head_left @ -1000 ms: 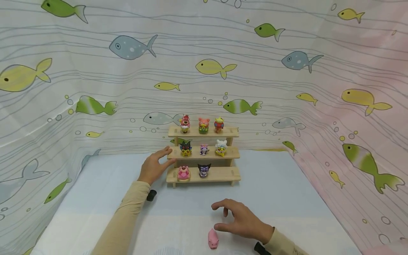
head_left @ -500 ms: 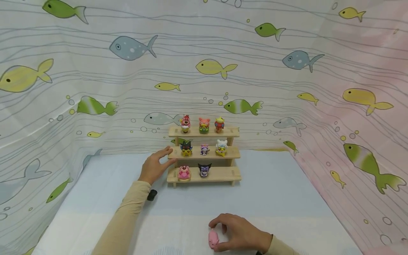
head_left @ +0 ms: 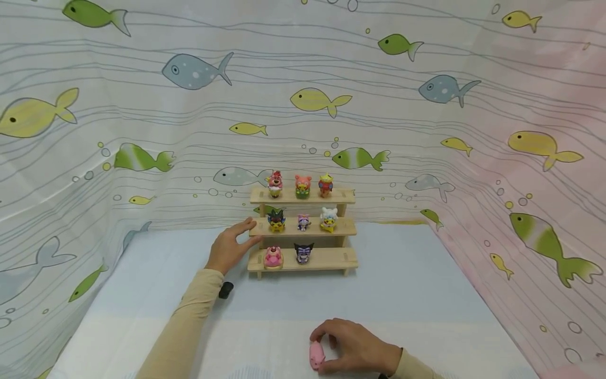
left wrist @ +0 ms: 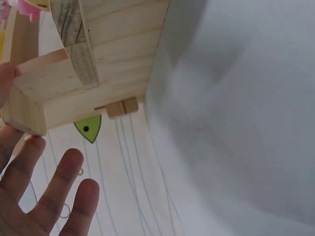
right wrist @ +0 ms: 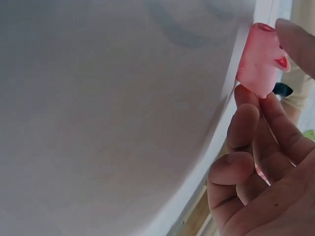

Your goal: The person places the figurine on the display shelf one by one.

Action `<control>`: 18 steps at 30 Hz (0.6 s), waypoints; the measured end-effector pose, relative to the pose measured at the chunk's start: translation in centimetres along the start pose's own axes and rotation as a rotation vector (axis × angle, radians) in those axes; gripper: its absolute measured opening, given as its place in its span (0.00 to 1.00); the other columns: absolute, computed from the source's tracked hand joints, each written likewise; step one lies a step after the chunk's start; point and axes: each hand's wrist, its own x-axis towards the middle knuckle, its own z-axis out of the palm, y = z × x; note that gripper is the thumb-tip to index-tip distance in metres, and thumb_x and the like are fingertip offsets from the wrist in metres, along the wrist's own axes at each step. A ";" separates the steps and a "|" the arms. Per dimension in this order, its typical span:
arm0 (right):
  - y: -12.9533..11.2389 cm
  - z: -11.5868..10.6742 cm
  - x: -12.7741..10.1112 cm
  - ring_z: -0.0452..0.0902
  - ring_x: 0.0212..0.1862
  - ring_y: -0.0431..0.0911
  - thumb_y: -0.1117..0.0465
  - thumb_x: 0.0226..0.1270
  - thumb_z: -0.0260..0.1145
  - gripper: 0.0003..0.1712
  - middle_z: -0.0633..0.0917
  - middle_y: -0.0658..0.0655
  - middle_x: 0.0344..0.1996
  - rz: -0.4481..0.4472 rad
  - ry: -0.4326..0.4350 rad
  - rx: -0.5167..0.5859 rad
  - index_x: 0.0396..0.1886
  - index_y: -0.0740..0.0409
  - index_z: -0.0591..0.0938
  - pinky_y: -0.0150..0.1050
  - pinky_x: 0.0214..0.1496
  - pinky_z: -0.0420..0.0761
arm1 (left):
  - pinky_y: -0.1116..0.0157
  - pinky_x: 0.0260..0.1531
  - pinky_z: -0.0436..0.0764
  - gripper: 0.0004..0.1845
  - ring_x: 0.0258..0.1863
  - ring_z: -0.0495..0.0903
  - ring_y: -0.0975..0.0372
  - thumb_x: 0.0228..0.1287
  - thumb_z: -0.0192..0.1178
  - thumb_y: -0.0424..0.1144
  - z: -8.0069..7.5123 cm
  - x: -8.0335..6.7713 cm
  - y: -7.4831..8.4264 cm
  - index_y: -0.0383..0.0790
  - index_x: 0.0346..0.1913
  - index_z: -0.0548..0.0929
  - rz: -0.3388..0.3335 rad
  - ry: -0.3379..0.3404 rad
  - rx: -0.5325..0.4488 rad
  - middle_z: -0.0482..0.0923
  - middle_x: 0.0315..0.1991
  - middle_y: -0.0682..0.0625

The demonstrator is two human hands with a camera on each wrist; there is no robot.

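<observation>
- Eight small figures stand on the wooden shelf [head_left: 303, 227]: three on the top step, three on the middle step, two on the bottom step. I see the right end of the bottom step bare.
- Shelf stands at the far side of the pale blue table [head_left: 407, 284], against the fish-print curtain [head_left: 189, 105].
- Left hand [head_left: 229, 246] rests at the left end of the shelf. Fingers are straight and a little spread; the fingertips [left wrist: 29, 142] touch the end of the middle step. From the left wrist view I confirm contact at the plank corner, the other fingers lying loose beside it.
- Right hand [head_left: 347, 346] is low at the near edge of the table, well apart from the shelf. Thumb and fingers are curled round the pink pig [head_left: 316, 355] and pinch it.
- Right wrist view: the pig [right wrist: 261, 59] sits between the thumb above and the fingertips [right wrist: 246, 101] below, right by the tabletop. I cannot tell whether it touches the surface.
- Pig lies on the near part of the table, in front of the shelf and somewhat right of its middle.
- Both arms wear beige sleeves [head_left: 184, 326].
</observation>
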 end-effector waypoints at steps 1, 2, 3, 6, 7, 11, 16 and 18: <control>0.0 0.0 0.0 0.74 0.41 0.32 0.41 0.64 0.73 0.24 0.81 0.37 0.45 -0.001 0.003 -0.004 0.56 0.41 0.80 0.24 0.41 0.74 | 0.44 0.65 0.72 0.33 0.69 0.72 0.49 0.63 0.66 0.62 0.0 0.0 0.0 0.51 0.67 0.80 0.001 0.001 0.000 0.71 0.71 0.57; 0.0 0.0 0.0 0.74 0.41 0.32 0.41 0.64 0.73 0.23 0.81 0.37 0.45 -0.001 0.006 -0.005 0.56 0.41 0.80 0.24 0.41 0.74 | 0.44 0.65 0.72 0.33 0.69 0.72 0.49 0.63 0.66 0.63 0.0 0.0 0.0 0.51 0.67 0.80 0.001 0.001 0.001 0.71 0.71 0.58; 0.0 0.0 0.1 0.74 0.41 0.32 0.41 0.65 0.73 0.23 0.81 0.38 0.45 -0.001 0.006 -0.005 0.55 0.41 0.80 0.24 0.41 0.75 | 0.44 0.65 0.72 0.33 0.69 0.72 0.49 0.63 0.66 0.62 0.0 0.1 0.0 0.51 0.67 0.80 0.002 0.001 0.001 0.71 0.71 0.58; -0.1 -0.1 0.1 0.74 0.41 0.32 0.42 0.65 0.73 0.23 0.81 0.38 0.45 0.000 0.005 -0.004 0.55 0.42 0.81 0.24 0.41 0.75 | 0.44 0.65 0.72 0.33 0.69 0.72 0.49 0.63 0.67 0.62 0.0 0.1 0.1 0.51 0.67 0.80 0.000 0.005 0.004 0.71 0.71 0.57; -0.1 -0.1 0.1 0.74 0.41 0.32 0.42 0.65 0.73 0.23 0.81 0.38 0.46 0.000 0.006 -0.006 0.55 0.42 0.81 0.24 0.41 0.75 | 0.44 0.65 0.72 0.33 0.69 0.72 0.49 0.63 0.67 0.62 0.0 0.1 0.1 0.51 0.67 0.80 0.000 0.006 0.004 0.72 0.71 0.57; -0.1 -0.1 0.1 0.74 0.41 0.32 0.42 0.65 0.73 0.23 0.81 0.38 0.45 -0.004 0.011 -0.010 0.55 0.42 0.81 0.24 0.41 0.75 | 0.44 0.65 0.71 0.33 0.69 0.72 0.48 0.63 0.67 0.62 0.0 0.0 0.1 0.51 0.67 0.80 -0.004 0.003 0.003 0.71 0.71 0.57; 0.0 -0.3 0.3 0.74 0.40 0.32 0.42 0.64 0.74 0.23 0.82 0.38 0.44 0.000 -0.001 0.006 0.55 0.43 0.81 0.24 0.40 0.75 | 0.44 0.65 0.71 0.33 0.69 0.72 0.49 0.63 0.67 0.62 0.1 0.0 0.1 0.51 0.67 0.80 -0.012 -0.001 0.000 0.71 0.71 0.58; -0.1 -0.5 0.4 0.74 0.40 0.32 0.42 0.64 0.74 0.24 0.81 0.38 0.44 0.014 -0.009 0.011 0.55 0.42 0.81 0.24 0.40 0.75 | 0.44 0.65 0.71 0.33 0.69 0.72 0.49 0.63 0.67 0.62 0.0 0.0 0.1 0.51 0.67 0.80 -0.014 0.001 -0.002 0.71 0.71 0.58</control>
